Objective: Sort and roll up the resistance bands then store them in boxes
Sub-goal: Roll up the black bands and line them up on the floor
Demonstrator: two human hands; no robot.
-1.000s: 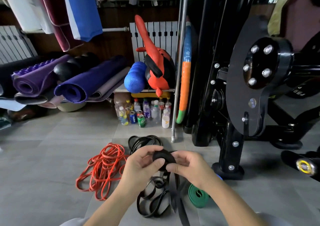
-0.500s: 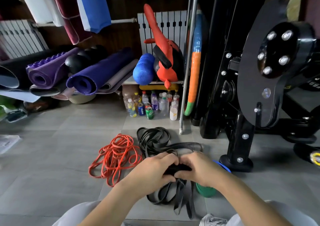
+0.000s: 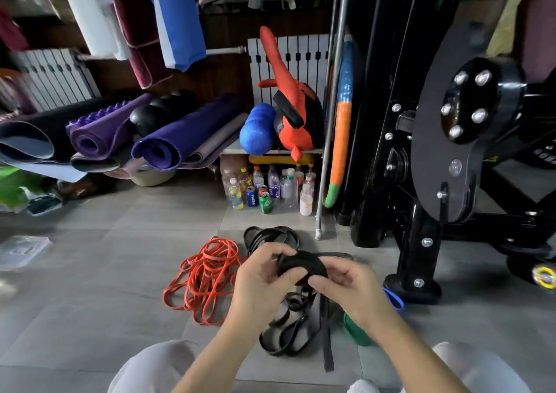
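Observation:
Both hands hold a partly rolled black resistance band (image 3: 301,264) above the floor. My left hand (image 3: 261,281) pinches its left side and my right hand (image 3: 349,287) pinches its right side. The loose end of the band hangs down to a heap of black loops (image 3: 288,332) on the tiles. A tangle of orange bands (image 3: 204,275) lies to the left. More black bands (image 3: 270,236) lie just beyond my hands. A rolled green band (image 3: 355,332) and a blue band (image 3: 394,299) sit under my right forearm, partly hidden.
A clear plastic box (image 3: 21,251) lies on the floor at far left. Bottles and cans (image 3: 267,191) stand under a shelf ahead. A black machine frame (image 3: 421,212) fills the right side. Rolled mats (image 3: 168,140) are stacked at left. My knees show at the bottom edge.
The roll was lowered toward the floor half a second ago and is now lifted again and turned between my fingers. The view has shifted a little.

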